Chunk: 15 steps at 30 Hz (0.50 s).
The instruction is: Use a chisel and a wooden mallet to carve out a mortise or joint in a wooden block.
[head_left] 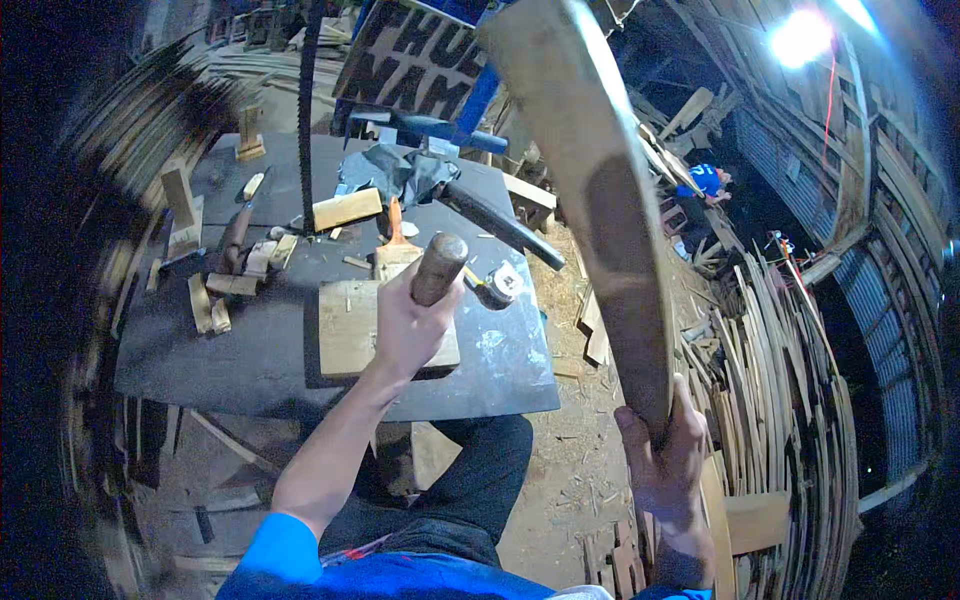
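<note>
Okay, left hand (412, 325) wraps tight round a stubby brown cylindrical wooden handle (440, 268), above a pale squarish wooden block (350, 330) on the dark grey tabletop (240, 375); block contact unclear. Right hand (672, 455) grips the lower end of a long brown wooden bar (610, 210), raised right of table, flat-faced, shadowed mid-length, one edge bright.

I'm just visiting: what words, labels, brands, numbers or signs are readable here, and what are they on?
Pale sign at the top: two rows of large, dark block capitals, partly cut off by the raised wood; I won't copy the wording.
Round tape measure: marks too small to read.
Background person's blue shirt: pale mark, too blurred to read.
</note>
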Motion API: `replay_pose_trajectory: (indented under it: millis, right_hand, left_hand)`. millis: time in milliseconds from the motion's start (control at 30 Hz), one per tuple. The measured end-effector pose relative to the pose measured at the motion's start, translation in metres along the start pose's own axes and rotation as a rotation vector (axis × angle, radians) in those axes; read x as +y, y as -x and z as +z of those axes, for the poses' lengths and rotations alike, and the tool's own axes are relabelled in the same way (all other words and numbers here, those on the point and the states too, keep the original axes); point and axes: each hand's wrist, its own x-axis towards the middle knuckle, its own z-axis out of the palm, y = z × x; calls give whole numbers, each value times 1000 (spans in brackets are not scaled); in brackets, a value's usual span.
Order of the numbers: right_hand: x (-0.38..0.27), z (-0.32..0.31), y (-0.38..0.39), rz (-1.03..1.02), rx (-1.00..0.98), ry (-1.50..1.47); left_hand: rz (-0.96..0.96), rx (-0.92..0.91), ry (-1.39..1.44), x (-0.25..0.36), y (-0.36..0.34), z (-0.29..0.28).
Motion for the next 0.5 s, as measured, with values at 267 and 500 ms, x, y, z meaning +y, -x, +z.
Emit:
replay_pose_trajectory:
  millis: [267,500]
  right_hand:
    - [-5,11,-1,178,-184,-126]
    - [-8,7,-4,188,-205,-88]
  left_hand:
    - [4,9,14,-4,2,2]
    - [29,48,111,-13,1,3]
